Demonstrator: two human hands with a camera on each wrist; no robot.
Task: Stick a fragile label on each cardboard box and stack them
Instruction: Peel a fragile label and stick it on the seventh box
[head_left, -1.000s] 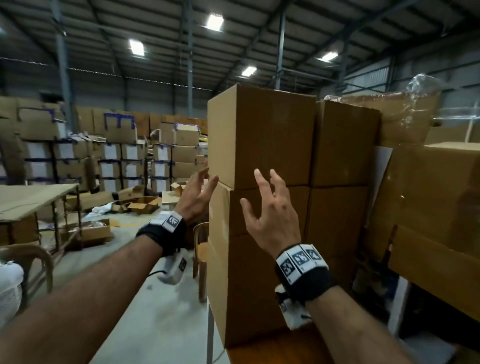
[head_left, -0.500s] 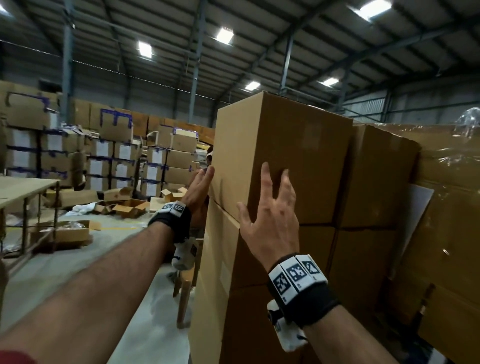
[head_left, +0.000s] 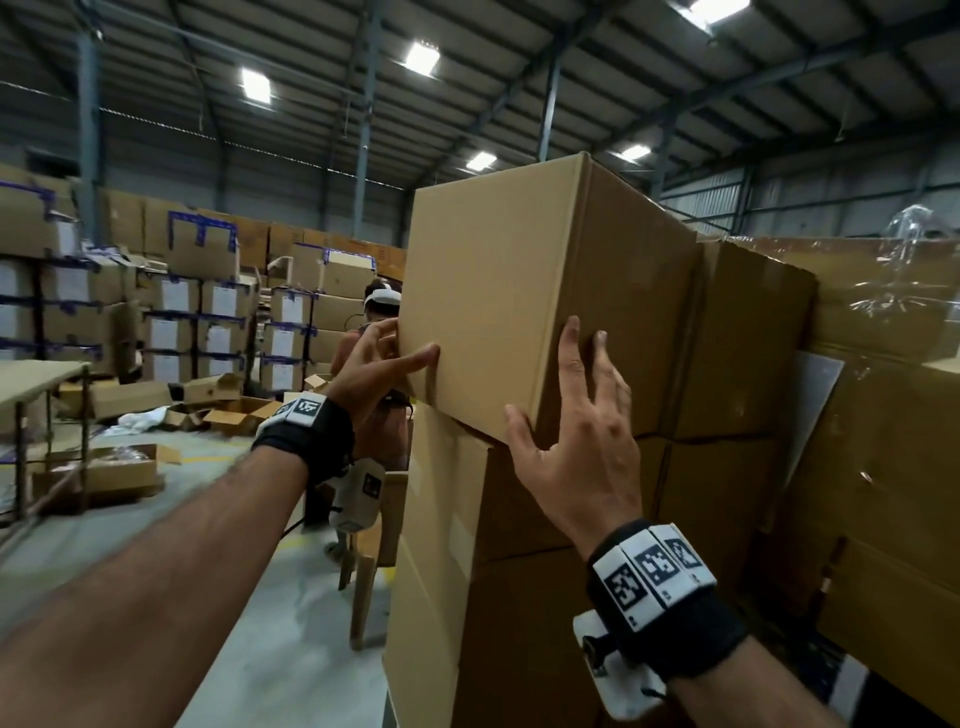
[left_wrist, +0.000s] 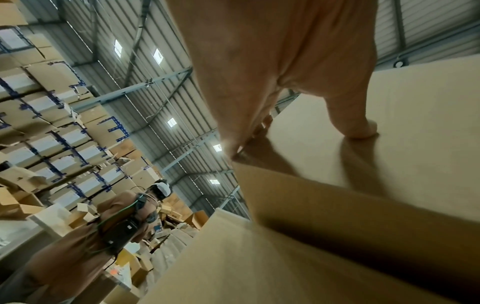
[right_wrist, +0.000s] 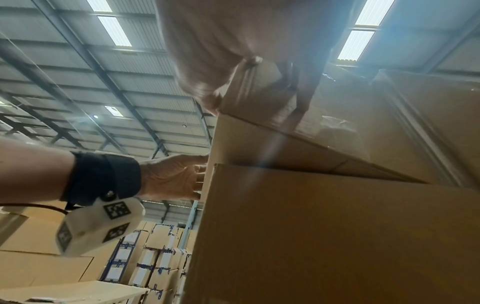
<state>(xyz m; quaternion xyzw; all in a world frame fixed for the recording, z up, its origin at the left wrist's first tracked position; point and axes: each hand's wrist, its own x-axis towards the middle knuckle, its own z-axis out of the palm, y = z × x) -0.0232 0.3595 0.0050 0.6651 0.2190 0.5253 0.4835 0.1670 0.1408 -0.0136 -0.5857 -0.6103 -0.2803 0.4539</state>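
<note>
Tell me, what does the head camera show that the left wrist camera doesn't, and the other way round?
Only the head view shows the right hand, fingers spread flat on the top box, the wrapped boxes to its right and a wooden table. Only the left wrist view shows the top box's shadowed underside overhanging the box below. Both show the left hand on the top box's far corner, the warehouse stacks and another person.

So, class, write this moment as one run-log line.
phase: aligning | object: top brown cardboard box on stack | left hand: on its left corner | right hand: flat on its front | fragile label: not visible
</note>
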